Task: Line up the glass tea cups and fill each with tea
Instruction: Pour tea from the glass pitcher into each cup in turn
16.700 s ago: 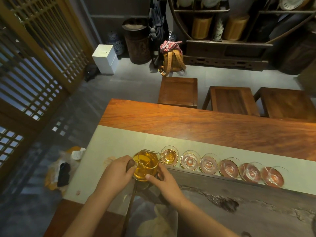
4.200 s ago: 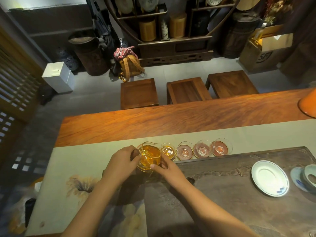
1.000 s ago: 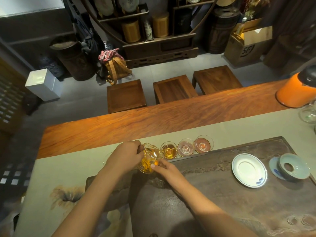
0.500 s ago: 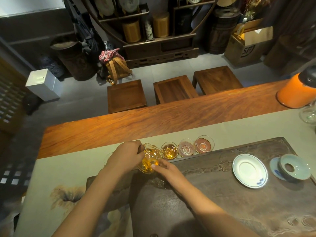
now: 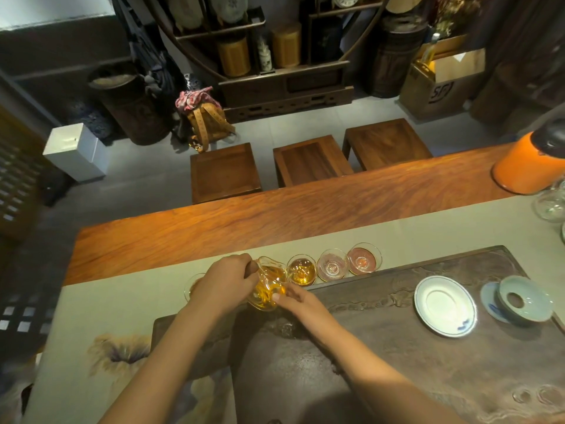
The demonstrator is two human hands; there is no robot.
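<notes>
A glass pitcher (image 5: 270,286) of amber tea is tilted toward the row of glass cups on the pale runner. My left hand (image 5: 224,284) grips its handle side. Fingers of my right hand (image 5: 301,302) rest against its lower wall. The cup by the spout (image 5: 302,270) holds amber tea. To its right stand two cups, one (image 5: 332,265) and another (image 5: 364,259), whose contents I cannot make out. A further cup (image 5: 192,286) peeks out left of my left hand, mostly hidden.
A dark carved tea tray (image 5: 397,362) carries a white saucer (image 5: 444,306) and a celadon lidded bowl (image 5: 524,301). An orange kettle (image 5: 532,166) and clear glassware (image 5: 552,206) sit at the right end. Three wooden stools (image 5: 308,162) stand beyond the table.
Over the last second the pitcher stays tilted over the cups and both hands keep their hold. Since 4 s ago the view has shifted right.
</notes>
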